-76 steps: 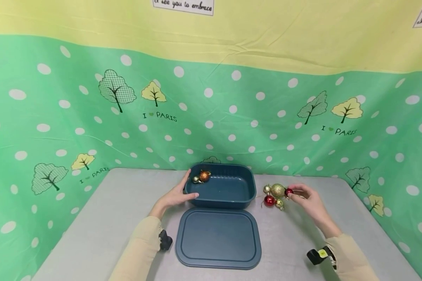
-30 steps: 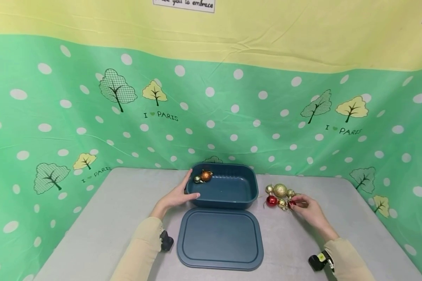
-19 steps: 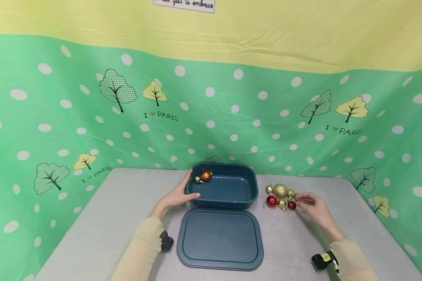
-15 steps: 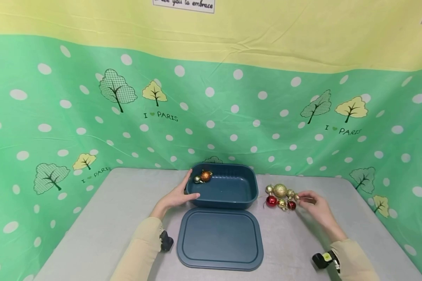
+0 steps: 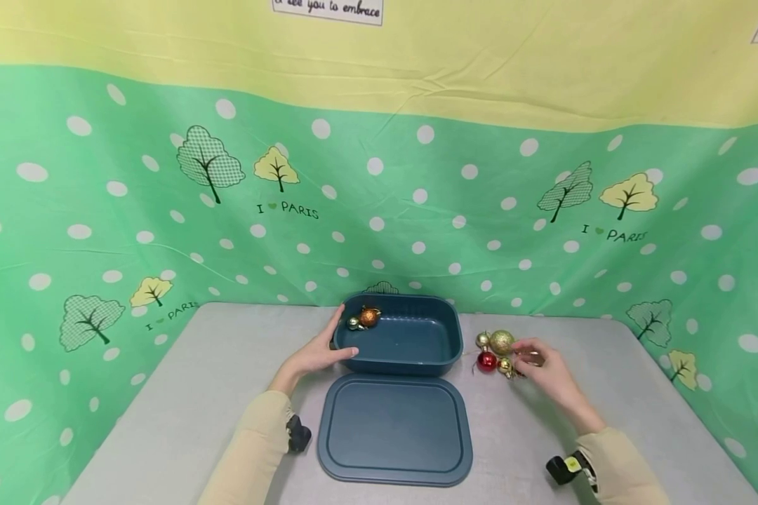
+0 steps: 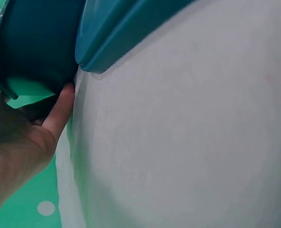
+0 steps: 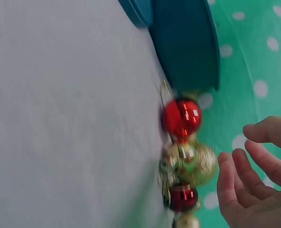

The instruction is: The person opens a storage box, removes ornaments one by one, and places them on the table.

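Note:
My left hand (image 5: 316,353) lies against the left end of a dark blue plastic box (image 5: 410,367), thumb along the front wall and a finger along the side. In the left wrist view the thumb reaches the box's lower edge. My right hand (image 5: 549,372) is beside a cluster of Christmas baubles, its bent fingers apart with nothing between them in the right wrist view. The cluster has a shiny red bauble (image 5: 486,362), a large gold glitter bauble (image 5: 502,342), small gold baubles (image 5: 483,339) and a dark red bauble (image 7: 183,197). My right hand hides the cluster's right side in the head view.
Inside the box sit an orange glitter bauble (image 5: 369,317) and a small gold-green bauble (image 5: 353,322). A flat blue lid (image 5: 394,429) lies in front of the box on the grey table (image 5: 215,365). A green dotted cloth (image 5: 379,210) hangs close behind the table.
My right hand set a small red bauble down at the cluster's front right, then touched a small gold bauble on its right edge. Now it is farther left. My left hand stays at the box.

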`<state>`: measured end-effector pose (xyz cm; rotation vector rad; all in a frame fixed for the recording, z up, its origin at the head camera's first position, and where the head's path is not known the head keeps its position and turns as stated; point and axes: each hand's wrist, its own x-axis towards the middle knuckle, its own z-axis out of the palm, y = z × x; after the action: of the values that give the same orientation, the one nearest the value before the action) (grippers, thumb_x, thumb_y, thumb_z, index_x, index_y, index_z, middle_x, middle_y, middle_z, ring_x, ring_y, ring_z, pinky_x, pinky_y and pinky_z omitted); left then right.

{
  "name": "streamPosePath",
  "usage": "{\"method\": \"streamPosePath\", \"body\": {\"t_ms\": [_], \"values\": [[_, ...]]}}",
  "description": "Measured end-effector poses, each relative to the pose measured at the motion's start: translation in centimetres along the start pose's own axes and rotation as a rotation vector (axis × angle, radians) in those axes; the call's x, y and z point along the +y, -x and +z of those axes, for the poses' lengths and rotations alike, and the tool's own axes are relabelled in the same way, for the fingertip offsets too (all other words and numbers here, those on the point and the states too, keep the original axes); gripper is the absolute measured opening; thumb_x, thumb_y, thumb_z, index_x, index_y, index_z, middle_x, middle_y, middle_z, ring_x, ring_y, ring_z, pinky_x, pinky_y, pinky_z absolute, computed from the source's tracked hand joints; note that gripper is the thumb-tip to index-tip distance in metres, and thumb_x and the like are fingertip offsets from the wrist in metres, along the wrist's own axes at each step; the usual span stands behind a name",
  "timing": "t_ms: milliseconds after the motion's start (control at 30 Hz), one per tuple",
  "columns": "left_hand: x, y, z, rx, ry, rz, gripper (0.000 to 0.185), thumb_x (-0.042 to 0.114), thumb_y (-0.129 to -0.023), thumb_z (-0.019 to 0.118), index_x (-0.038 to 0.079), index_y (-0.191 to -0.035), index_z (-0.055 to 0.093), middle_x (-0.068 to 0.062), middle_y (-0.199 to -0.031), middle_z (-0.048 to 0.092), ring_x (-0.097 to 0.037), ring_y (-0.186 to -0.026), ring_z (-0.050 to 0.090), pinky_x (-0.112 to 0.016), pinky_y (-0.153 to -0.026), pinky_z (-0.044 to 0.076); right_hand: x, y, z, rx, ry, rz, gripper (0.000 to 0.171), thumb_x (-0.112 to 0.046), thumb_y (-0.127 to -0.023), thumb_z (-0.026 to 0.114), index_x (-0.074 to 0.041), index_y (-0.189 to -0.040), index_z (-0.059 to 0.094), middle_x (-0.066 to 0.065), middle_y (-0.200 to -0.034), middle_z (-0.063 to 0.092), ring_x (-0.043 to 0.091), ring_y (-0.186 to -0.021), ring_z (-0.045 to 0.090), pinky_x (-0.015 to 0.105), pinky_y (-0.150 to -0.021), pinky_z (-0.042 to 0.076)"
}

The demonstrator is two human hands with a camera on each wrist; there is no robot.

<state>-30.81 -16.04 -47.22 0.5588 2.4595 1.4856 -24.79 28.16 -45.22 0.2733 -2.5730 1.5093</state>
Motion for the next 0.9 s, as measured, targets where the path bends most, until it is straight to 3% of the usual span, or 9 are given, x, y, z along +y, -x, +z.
{"method": "streamPosePath", "body": {"t_ms": [200, 433, 600, 900], "values": [[2.6, 1.1, -0.4, -0.028, 0.018, 0.004, 0.095, 0.013, -0.091, 0.065, 0.002, -0.153, -0.006, -0.024, -0.157, -0.009, -0.046, -0.141, -0.001, -0.062, -0.110, 0.011, -0.8, -0.3, 2.0, -0.044, -0.049, -0.018, 0.029, 0.006, -0.085, 0.066, 0.012, -0.112, 0.059, 0.028, -0.110, 0.061, 0.035, -0.097, 0.063, 0.024, -0.073, 0.054], [-0.4, -0.3, 0.1, 0.004, -0.005, 0.006, 0.098, 0.020, -0.091, 0.067, 0.010, -0.155, -0.006, -0.017, -0.159, -0.009, -0.042, -0.143, -0.001, -0.061, -0.111, 0.010, -1.9, -0.9, 3.8, -0.055, -0.096, -0.079, 0.022, 0.007, -0.085, 0.067, 0.013, -0.105, 0.061, 0.028, -0.104, 0.062, 0.032, -0.091, 0.064, 0.023, -0.073, 0.054], [-0.7, -0.4, 0.1, 0.008, -0.016, -0.005, 0.100, 0.026, -0.090, 0.068, 0.015, -0.156, -0.007, -0.013, -0.160, -0.008, -0.039, -0.144, 0.000, -0.059, -0.112, 0.011, -2.8, -1.4, 5.1, -0.072, -0.116, -0.092, 0.023, 0.008, -0.085, 0.066, 0.013, -0.107, 0.061, 0.029, -0.105, 0.062, 0.028, -0.091, 0.065, 0.022, -0.073, 0.053], [-0.8, -0.4, 0.1, 0.002, -0.015, -0.004, 0.101, 0.030, -0.090, 0.068, 0.016, -0.156, -0.007, -0.013, -0.160, -0.008, -0.039, -0.144, 0.000, -0.060, -0.111, 0.011, -4.6, -2.5, 7.1, -0.100, -0.124, -0.107, 0.024, 0.002, -0.089, 0.066, 0.011, -0.111, 0.061, 0.027, -0.110, 0.061, 0.039, -0.100, 0.062, 0.025, -0.078, 0.053]]}}
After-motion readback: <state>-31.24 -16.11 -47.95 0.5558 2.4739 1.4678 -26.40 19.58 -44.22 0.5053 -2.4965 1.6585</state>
